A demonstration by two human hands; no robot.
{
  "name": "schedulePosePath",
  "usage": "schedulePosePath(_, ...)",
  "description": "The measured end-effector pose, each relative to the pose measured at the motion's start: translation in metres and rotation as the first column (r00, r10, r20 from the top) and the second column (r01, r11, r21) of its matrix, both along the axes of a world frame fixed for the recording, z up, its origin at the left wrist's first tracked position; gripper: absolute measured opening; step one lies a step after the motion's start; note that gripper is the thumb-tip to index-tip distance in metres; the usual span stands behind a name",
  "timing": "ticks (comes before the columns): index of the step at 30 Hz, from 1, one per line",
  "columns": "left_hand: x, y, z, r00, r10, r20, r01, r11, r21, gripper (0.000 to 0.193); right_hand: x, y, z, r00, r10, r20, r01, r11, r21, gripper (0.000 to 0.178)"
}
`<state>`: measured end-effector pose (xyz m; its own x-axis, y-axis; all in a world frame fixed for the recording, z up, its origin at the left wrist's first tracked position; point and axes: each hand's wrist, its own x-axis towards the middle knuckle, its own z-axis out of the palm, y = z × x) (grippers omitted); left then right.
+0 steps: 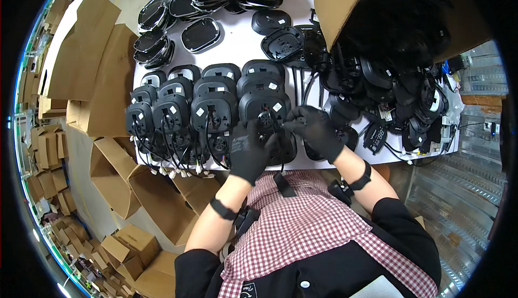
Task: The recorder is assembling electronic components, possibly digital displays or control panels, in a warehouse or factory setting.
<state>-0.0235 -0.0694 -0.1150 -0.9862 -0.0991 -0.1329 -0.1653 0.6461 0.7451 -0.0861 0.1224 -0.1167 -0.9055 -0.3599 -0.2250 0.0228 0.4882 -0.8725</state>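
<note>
Fingers of L hand (249, 148) & R hand (314, 127) are curled in from either side, can't tell if gripping, w/ a thin black cable (281, 155) btwn them, its length running twd the person over the black shell (260, 104), both hands abt equally near.

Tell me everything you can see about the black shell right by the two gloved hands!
The shell is black, rounded at its corners, and looks like plastic. It has a white sticker at its upper right and a round, patterned part near its middle. A dark cable runs down it. It sits on the white table, with similar shells behind it and to its left. The left hand and right hand are at its lower edge; I can't tell how firmly they touch it.
</note>
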Motion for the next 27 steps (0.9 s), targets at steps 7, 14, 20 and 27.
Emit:
schedulePosePath(7, -0.010, -0.001, -0.039, 0.977, -0.079, -0.198, -0.010, 0.910, -0.416, 0.047, -0.025, -0.023, -0.026, 0.958, 0.201, -0.205, -0.135, 0.945, 0.299, 0.032)
schedulePosePath(14, -0.010, -0.008, -0.039, 0.981, -0.072, -0.180, 0.020, 0.962, -0.273, 0.035, -0.036, -0.033, -0.036, 0.933, 0.271, -0.237, -0.196, 0.935, 0.296, 0.030)
schedulePosePath(20, -0.010, -0.013, -0.041, 0.975, -0.071, -0.212, 0.021, 0.974, -0.228, 0.025, -0.038, -0.043, -0.036, 0.984, 0.173, -0.041, -0.162, 0.968, 0.191, 0.029)
schedulePosePath(27, -0.010, -0.017, -0.045, 0.969, -0.050, -0.242, 0.001, 0.980, -0.199, 0.023, -0.034, -0.043, -0.041, 0.961, 0.206, -0.186, -0.157, 0.956, 0.247, 0.034)
